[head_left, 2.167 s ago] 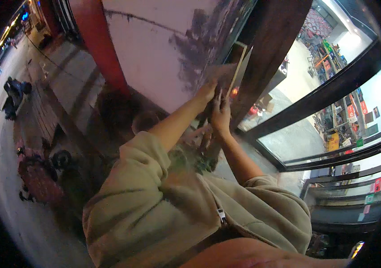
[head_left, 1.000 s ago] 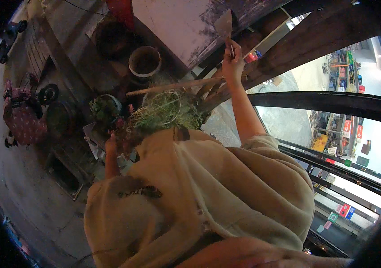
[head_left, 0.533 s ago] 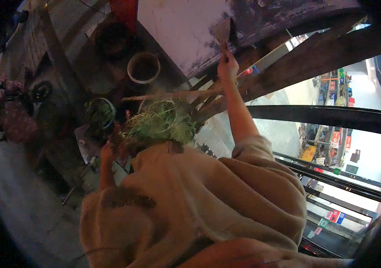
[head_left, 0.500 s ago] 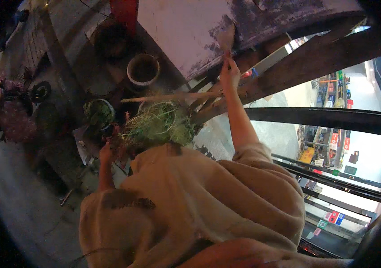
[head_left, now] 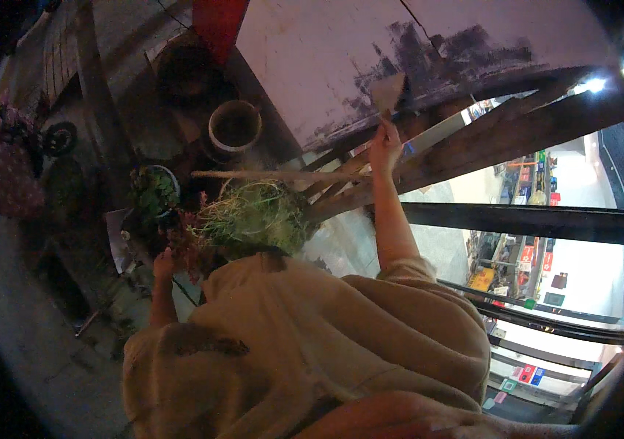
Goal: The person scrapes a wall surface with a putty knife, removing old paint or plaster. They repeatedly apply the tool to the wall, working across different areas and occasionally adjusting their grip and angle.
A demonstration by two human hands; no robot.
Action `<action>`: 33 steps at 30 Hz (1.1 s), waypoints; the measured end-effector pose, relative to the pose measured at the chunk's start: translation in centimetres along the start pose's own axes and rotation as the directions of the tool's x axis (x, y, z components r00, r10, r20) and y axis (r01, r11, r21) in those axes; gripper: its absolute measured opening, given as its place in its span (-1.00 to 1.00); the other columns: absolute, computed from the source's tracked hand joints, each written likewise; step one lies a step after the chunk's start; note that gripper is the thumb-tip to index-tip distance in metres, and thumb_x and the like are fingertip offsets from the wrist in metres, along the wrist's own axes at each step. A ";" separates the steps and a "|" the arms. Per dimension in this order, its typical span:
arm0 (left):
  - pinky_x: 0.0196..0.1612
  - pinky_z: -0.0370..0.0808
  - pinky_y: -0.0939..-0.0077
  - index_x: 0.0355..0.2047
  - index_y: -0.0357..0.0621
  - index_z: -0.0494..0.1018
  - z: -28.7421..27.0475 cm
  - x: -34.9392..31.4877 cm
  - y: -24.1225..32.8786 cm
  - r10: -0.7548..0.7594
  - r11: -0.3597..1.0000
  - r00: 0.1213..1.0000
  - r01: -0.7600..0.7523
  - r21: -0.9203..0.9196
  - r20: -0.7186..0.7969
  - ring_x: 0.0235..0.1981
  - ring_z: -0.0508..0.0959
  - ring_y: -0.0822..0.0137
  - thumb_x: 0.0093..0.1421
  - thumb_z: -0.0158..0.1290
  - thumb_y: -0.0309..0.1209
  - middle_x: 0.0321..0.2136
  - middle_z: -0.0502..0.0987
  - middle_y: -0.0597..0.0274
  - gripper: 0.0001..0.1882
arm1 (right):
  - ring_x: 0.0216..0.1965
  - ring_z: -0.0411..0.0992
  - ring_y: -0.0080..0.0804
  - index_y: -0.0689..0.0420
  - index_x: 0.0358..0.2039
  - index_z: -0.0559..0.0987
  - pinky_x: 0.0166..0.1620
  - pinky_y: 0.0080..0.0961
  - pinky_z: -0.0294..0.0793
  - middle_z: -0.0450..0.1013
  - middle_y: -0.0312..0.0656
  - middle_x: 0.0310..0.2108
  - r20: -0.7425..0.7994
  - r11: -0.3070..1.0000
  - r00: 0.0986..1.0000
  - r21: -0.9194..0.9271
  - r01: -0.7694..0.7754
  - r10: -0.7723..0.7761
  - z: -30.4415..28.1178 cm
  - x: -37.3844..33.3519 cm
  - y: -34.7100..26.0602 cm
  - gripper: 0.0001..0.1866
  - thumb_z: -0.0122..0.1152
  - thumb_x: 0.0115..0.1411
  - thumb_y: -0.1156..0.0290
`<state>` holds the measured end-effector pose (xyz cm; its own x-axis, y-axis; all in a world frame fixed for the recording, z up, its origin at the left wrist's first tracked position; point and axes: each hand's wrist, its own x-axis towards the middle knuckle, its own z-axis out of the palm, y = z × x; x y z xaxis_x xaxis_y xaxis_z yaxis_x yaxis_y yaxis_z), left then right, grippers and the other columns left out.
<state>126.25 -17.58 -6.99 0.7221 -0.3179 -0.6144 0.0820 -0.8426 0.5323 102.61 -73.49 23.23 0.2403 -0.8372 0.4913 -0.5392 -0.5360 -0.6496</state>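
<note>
My right hand (head_left: 385,150) is raised at the upper middle, closed on the handle of a flat, fan-shaped putty knife (head_left: 388,93). The tool's wide end lies against a pale panel (head_left: 304,66), beside ragged dark patches (head_left: 429,58) along its lower edge. Low on the left, my left hand (head_left: 164,262) is closed next to a reddish leafy plant (head_left: 187,238). Whatever it may hold is too dark to make out. A grassy green plant (head_left: 260,216) stands just in front of my body, between my hands.
A round pot (head_left: 235,126) and a leafy plant in a pot (head_left: 157,190) stand at the left. A thin wooden stick (head_left: 275,175) crosses above the grass. A thick timber beam (head_left: 502,135) slants at the right, near dark metal rails (head_left: 531,222). A red panel (head_left: 217,29) is at the top.
The view has shifted slightly. The putty knife sits lower in the picture, at the near edge of the dark patches, and more of those patches shows. My left hand is a little lower.
</note>
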 end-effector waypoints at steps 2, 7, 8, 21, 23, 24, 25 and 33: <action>-0.21 0.42 0.13 -0.20 -0.20 0.53 0.6 1.4 -4.5 0.105 0.994 0.994 -0.105 0.028 0.012 -0.22 0.51 -0.03 0.24 -0.12 0.07 -0.25 0.54 -0.06 -0.45 | -0.23 0.51 -0.07 0.10 -0.17 0.59 -0.20 -0.28 0.47 0.53 0.00 -0.24 0.012 0.999 0.999 -0.033 0.033 -0.033 -0.3 1.6 1.3 -0.77 0.03 0.22 0.38; -0.19 0.40 0.10 -0.20 -0.20 0.54 1.9 2.2 -2.2 0.094 0.992 0.996 -0.094 0.079 0.004 -0.22 0.50 -0.08 0.24 -0.12 0.04 -0.25 0.54 -0.09 -0.48 | -0.09 0.49 -0.16 0.17 -0.16 0.58 -0.08 -0.42 0.45 0.51 -0.06 -0.08 0.101 0.969 0.992 -0.226 0.097 -0.075 3.2 6.8 -1.7 -0.78 0.01 0.24 0.47; -0.19 0.40 0.09 -0.21 -0.21 0.54 1.7 1.6 -1.6 0.076 0.997 0.997 -0.075 0.031 -0.012 -0.22 0.50 -0.08 0.24 -0.12 0.03 -0.26 0.54 -0.10 -0.48 | -0.10 0.50 -0.15 0.16 -0.16 0.58 -0.08 -0.43 0.45 0.51 -0.05 -0.10 0.118 0.955 0.993 -0.297 0.025 0.011 3.7 7.0 -3.8 -0.78 0.02 0.23 0.47; -0.22 0.38 0.13 -0.29 -0.30 0.50 2.4 0.8 2.4 0.117 0.978 0.993 -0.117 -0.175 -0.010 -0.31 0.52 0.02 0.24 -0.14 0.05 -0.38 0.55 -0.01 -0.43 | -0.20 0.51 -0.09 0.04 -0.12 0.54 -0.12 -0.29 0.48 0.54 -0.07 -0.22 0.144 0.926 0.976 -0.318 0.201 -0.162 4.5 10.7 -2.2 -0.73 0.10 0.13 0.41; -0.22 0.39 0.11 -0.28 -0.29 0.50 3.6 1.3 1.2 0.260 0.955 0.964 -0.265 -0.137 -0.051 -0.30 0.52 0.03 0.25 -0.14 0.03 -0.39 0.55 0.00 -0.45 | -0.18 0.50 -0.07 0.05 -0.12 0.55 -0.09 -0.28 0.47 0.54 -0.06 -0.23 0.095 0.930 0.994 -0.359 0.076 -0.045 4.0 10.6 -3.2 -0.73 0.10 0.13 0.40; -0.23 0.39 0.11 -0.27 -0.29 0.50 4.2 1.9 -2.0 0.285 0.949 0.952 -0.297 -0.108 -0.117 -0.31 0.53 0.04 0.25 -0.13 0.02 -0.41 0.55 0.02 -0.46 | -0.18 0.49 -0.06 0.07 -0.13 0.56 -0.08 -0.29 0.46 0.53 -0.05 -0.23 0.119 0.925 0.992 -0.370 0.086 -0.044 3.6 9.3 -3.7 -0.73 0.10 0.14 0.40; -0.23 0.40 0.12 -0.27 -0.29 0.50 4.3 2.7 -5.2 0.308 0.951 0.941 -0.310 0.004 -0.138 -0.32 0.53 0.06 0.25 -0.12 0.01 -0.41 0.54 0.03 -0.47 | -0.17 0.49 -0.05 0.08 -0.14 0.57 -0.08 -0.29 0.46 0.53 -0.04 -0.24 0.142 0.922 0.989 -0.378 0.089 -0.037 2.2 7.6 -3.6 -0.74 0.09 0.15 0.39; -0.24 0.42 0.17 -0.25 -0.22 0.53 4.0 2.8 4.9 0.070 0.960 0.993 -0.040 -0.277 0.099 -0.32 0.53 0.11 0.23 -0.08 -0.02 -0.41 0.55 0.05 -0.53 | -0.17 0.51 -0.12 0.10 -0.17 0.63 -0.13 -0.37 0.47 0.55 -0.02 -0.25 0.130 0.956 0.978 -0.226 0.186 -0.160 2.5 14.8 -5.3 -0.74 0.07 0.21 0.31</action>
<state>125.91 -24.39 -8.45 0.6545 -0.4178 -0.6302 0.2399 -0.6757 0.6971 111.02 -83.28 32.46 0.4266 -0.7476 0.5091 -0.6531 -0.6440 -0.3985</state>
